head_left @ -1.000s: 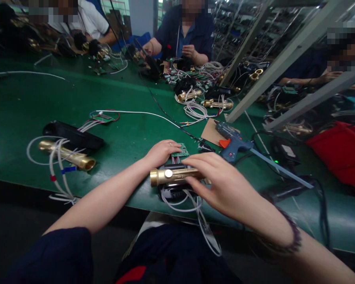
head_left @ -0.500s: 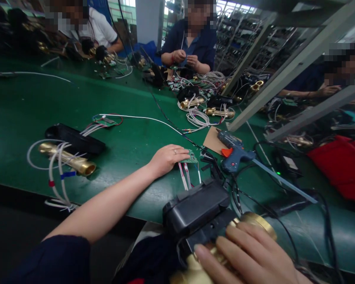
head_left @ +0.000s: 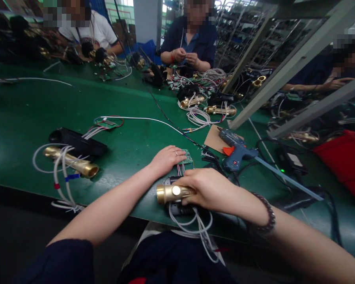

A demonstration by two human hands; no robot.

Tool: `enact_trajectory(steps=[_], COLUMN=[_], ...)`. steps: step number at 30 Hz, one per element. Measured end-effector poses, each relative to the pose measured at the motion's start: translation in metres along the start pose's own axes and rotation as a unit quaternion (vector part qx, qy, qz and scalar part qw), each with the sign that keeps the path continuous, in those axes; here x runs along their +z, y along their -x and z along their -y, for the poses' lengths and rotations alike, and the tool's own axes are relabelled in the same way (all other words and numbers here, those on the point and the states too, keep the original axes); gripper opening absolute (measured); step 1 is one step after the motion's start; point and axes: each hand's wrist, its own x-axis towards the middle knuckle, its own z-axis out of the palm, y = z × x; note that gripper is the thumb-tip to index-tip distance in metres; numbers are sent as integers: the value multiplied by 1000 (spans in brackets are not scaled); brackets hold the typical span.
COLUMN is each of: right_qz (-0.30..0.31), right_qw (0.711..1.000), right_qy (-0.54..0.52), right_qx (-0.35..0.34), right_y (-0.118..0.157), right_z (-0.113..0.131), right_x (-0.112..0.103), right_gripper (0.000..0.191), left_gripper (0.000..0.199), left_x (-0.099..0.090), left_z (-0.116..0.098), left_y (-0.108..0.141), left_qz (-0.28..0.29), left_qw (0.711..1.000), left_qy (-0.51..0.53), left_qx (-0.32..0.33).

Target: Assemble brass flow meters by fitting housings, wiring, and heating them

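My left hand point(head_left: 166, 161) lies low over the bench with its fingers closed on the edge of a green circuit board point(head_left: 188, 157). Thin wires run from the board toward a black plastic housing point(head_left: 177, 208). Wrapped round a brass pipe fitting point(head_left: 169, 193), my right hand point(head_left: 205, 188) holds it at the bench's front edge. The housing is partly hidden under the fitting and my hand. Looped white cables point(head_left: 205, 236) hang from it over the edge toward my lap.
To the left lie another brass fitting point(head_left: 79, 163), its black housing point(head_left: 77, 141) and a wired board point(head_left: 106, 124). A blue glue gun point(head_left: 238, 152) rests beside cardboard point(head_left: 211, 138). Metal struts point(head_left: 254, 94) and a red cloth point(head_left: 343, 157) are at right. Co-workers sit across the bench.
My right hand has moved away from me to the bench, turning the brass fitting and housing over so the brass faces up. My left hand has stayed at the board, which now sits lower.
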Motion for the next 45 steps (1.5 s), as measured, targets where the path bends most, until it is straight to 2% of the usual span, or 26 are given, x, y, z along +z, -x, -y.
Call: enact_trajectory(steps=[2,4,5,7,8,9,10,11,13,15,16,18,21,24,28,30,33,35,37,39,41,45], right_qz=[-37,-148,-232,-400,-455,-478,-470,-436,-335,-255,-234,-216,-203,-174,-144,-131,-123,-111,-91,-68,-45,-36], right_qw=[998,984,967,914,889,876,878,892,922,924,919,911,921,936,935,923,889,866,859,873,900,937], right_qy=[56,100,100,63,36,7,-23,-57,-149,-237,-268,-292,-260,-225,-241,-294,-394,-444,-460,-439,-392,-321], right_qx=[5,-1,-6,10,30,57,84,104,127,157,172,198,208,209,216,208,197,202,206,201,187,132], right_y=[2,18,30,59,72,84,92,96,93,80,72,58,42,30,30,38,48,50,48,43,38,41], right_z=[1,7,10,18,22,25,27,29,30,29,29,29,35,45,47,42,37,35,34,33,31,27], right_x=[0,4,8,21,30,40,51,62,81,94,97,98,91,86,91,99,113,119,121,119,114,108], right_gripper=[26,27,25,18,13,10,9,11,19,25,28,32,28,23,24,30,31,27,28,33,34,27], left_gripper=[25,31,36,48,55,59,64,70,81,88,91,89,72,56,59,62,62,59,56,57,62,79], left_x=[-6,-18,-25,-40,-47,-52,-57,-59,-59,-53,-49,-42,-38,-39,-39,-38,-38,-41,-44,-46,-47,-42], left_z=[0,-2,-4,-13,-20,-28,-38,-48,-69,-87,-94,-102,-105,-105,-106,-107,-109,-109,-107,-104,-104,-112], left_y=[-1,4,10,30,43,57,71,83,100,103,100,91,79,78,83,83,82,81,82,83,84,82], left_qz=[16,8,-2,-34,-39,-41,-8,29,68,54,33,-17,-60,-63,-60,-64,-67,-60,-48,-31,-8,-14], left_qw=[1000,1000,999,994,989,982,976,964,934,914,908,900,897,903,894,886,878,880,888,897,899,890], left_qy=[-6,-15,-18,-8,17,56,124,202,294,326,328,329,325,328,337,345,353,353,349,349,355,320], left_qx=[-7,-17,-36,-103,-141,-174,-180,-172,-192,-235,-257,-287,-293,-269,-289,-303,-316,-311,-296,-270,-256,-324])
